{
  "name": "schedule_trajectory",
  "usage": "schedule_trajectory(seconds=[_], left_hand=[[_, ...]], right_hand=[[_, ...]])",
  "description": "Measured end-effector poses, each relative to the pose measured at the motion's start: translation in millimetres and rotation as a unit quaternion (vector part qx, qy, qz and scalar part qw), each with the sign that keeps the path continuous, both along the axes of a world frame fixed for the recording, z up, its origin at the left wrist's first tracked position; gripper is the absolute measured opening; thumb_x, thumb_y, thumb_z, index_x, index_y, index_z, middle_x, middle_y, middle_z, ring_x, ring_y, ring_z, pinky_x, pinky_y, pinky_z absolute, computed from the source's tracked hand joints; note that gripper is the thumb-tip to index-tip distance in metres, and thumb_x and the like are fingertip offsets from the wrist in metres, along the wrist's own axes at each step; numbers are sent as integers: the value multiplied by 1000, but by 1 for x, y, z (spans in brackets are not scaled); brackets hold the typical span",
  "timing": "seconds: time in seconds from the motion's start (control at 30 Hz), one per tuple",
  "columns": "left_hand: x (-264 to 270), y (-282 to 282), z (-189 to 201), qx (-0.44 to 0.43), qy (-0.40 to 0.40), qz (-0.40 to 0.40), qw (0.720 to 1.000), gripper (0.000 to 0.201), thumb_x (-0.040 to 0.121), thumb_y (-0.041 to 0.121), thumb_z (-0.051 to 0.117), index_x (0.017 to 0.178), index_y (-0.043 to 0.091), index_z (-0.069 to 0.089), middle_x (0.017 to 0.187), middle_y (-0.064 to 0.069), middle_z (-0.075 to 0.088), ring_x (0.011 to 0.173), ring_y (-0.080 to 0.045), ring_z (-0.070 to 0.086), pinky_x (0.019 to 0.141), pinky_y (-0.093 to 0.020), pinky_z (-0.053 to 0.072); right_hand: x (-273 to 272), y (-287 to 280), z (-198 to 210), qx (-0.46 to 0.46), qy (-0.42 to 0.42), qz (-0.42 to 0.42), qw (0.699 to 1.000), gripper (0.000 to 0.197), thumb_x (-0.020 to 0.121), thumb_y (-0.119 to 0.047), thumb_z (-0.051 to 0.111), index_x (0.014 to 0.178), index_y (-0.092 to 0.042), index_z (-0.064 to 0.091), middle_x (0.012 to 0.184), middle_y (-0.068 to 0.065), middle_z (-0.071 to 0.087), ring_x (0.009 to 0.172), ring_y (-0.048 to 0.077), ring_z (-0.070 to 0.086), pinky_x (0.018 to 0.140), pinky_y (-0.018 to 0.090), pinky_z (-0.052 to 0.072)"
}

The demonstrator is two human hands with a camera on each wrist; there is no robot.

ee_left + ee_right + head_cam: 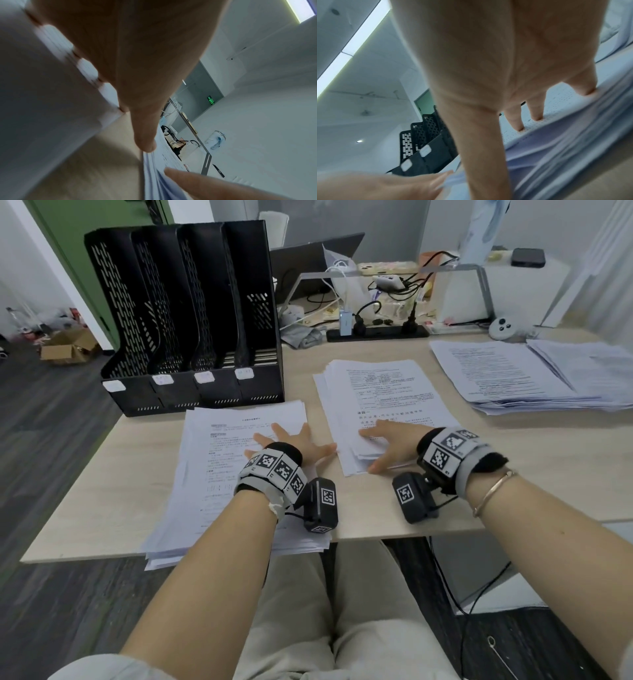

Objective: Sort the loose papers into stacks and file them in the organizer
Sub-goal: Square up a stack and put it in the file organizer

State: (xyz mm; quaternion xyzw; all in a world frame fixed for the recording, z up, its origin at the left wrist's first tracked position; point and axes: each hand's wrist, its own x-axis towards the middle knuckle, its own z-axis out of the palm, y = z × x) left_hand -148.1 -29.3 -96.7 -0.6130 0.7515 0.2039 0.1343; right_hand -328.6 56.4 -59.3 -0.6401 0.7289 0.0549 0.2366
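Observation:
A black four-slot organizer [191, 320] stands at the desk's back left, its slots showing no paper. Three stacks of printed paper lie on the desk. The left stack [233, 474] overhangs the front edge, and my left hand [287, 443] lies flat on it with fingers spread. Its thumb [145, 142] reaches right to the edge of the middle stack [383, 395]. My right hand [390, 445] rests on that stack's near left corner, straight fingertips [537, 117] pressing on top and thumb against the near edge, where the sheets fan unevenly. The right stack [531, 374] lies untouched.
Behind the stacks are a power strip [376, 332] with tangled cables, a laptop [308, 265], a grey metal stand [479, 285] and a crumpled grey cloth [305, 335]. Bare desk [513, 474] shows at the front right. A cardboard box [68, 347] sits on the floor to the left.

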Motion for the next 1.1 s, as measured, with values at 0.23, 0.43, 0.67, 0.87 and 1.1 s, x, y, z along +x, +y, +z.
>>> schedule_trajectory(seconds=[0.23, 0.43, 0.67, 0.87, 1.1], left_hand=[[-11, 14, 9, 1, 15, 26, 1000, 87, 76, 77, 45, 146, 41, 8, 157, -11, -14, 138, -52, -13, 104, -73, 1], [-10, 14, 11, 9, 43, 35, 998, 87, 75, 79, 44, 146, 43, 10, 157, -11, -14, 138, -52, -14, 104, -74, -1], [-5, 8, 19, 14, 126, 40, 991, 91, 70, 80, 33, 143, 27, 31, 155, -9, 23, 144, -34, 13, 112, -60, 6], [24, 19, 47, -51, 334, 73, 938, 50, 94, 43, 49, 136, 17, 45, 143, -5, 44, 131, -24, 41, 110, -34, 30], [88, 12, 62, -114, 348, 129, 922, 45, 92, 40, 52, 130, 15, 53, 136, -1, 52, 125, -21, 48, 103, -32, 36]], right_hand=[[-21, -36, 7, -38, 23, -64, 997, 71, 81, -27, 72, 144, -21, 38, 153, 1, 31, 139, 23, 30, 112, 32, 23], [-25, -51, 16, -30, 98, -97, 990, 64, 88, -18, 61, 146, -27, 33, 155, 1, 26, 145, 31, 7, 114, 52, -2], [-16, -41, 21, -140, 47, -100, 984, 79, 87, -28, 60, 150, -31, 12, 159, 4, 0, 146, 31, -7, 112, 61, -6], [23, -8, 38, -194, -101, -46, 975, 79, 84, -24, 65, 149, -28, 20, 159, 7, 7, 147, 23, 4, 118, 45, 10], [80, 14, 27, -143, -160, 24, 976, 65, 86, -30, 65, 143, -25, 35, 153, 1, 25, 142, 14, 22, 110, 24, 19]])
